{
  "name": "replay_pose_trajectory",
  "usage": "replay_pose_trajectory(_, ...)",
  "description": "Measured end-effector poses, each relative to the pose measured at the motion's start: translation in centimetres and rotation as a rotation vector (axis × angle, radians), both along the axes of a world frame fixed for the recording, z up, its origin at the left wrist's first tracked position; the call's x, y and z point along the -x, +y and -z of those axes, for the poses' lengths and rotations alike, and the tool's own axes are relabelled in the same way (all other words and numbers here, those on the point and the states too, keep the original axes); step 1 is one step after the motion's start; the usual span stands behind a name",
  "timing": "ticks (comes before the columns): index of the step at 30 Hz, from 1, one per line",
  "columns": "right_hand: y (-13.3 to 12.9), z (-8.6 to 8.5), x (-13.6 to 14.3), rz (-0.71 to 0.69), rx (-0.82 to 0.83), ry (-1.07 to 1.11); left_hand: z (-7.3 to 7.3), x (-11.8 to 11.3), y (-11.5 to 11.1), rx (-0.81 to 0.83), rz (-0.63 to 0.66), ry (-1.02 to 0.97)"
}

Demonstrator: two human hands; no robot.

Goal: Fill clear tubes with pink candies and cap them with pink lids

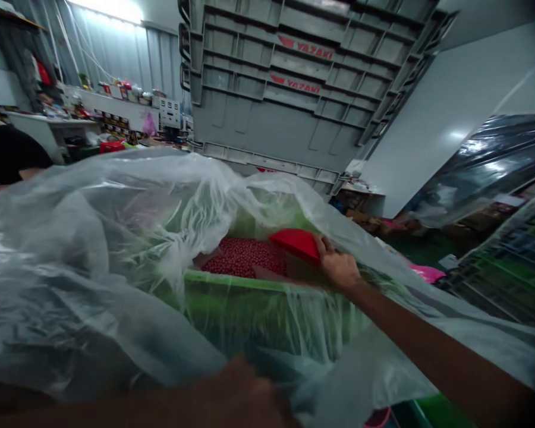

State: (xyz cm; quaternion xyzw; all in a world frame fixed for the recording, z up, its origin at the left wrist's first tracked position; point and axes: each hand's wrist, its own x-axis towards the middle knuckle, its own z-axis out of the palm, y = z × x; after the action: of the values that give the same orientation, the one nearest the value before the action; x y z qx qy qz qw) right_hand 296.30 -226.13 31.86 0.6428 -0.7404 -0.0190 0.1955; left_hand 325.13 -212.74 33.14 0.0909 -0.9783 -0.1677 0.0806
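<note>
My right hand point(341, 267) is closed on a red scoop point(296, 242). The scoop is tilted over many small, round, dark red pieces point(243, 257), which look like beans or beads. They lie inside a green bin point(236, 282), and its near rim shows. Translucent plastic sheeting point(93, 238) drapes over and around the bin. My left hand point(245, 392) is low in the view, in front of the sheeting. Motion blurs its fingers, so any grip is unclear.
Stacked grey crates point(276, 113) with red lettering rise behind the bin. At the far left is another person's dark sleeve point(15, 151). A white table point(49, 122) stands at the back left. Wire racking point(512, 267) stands at the right, and a pink bag point(425, 273) lies near it.
</note>
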Motion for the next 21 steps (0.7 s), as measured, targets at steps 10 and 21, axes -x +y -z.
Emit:
replay_pose_trajectory(10, -8.1, 2.7, 1.6, 0.139, 0.048, -0.192, 4.0, -10.8, -12.5, 0.419, -0.761, -0.043)
replay_pose_trajectory(21, -12.4, 5.5, -0.8, 0.014, -0.022, -0.151, 3.9, -5.6, -20.9, 0.14, -1.171, -0.283)
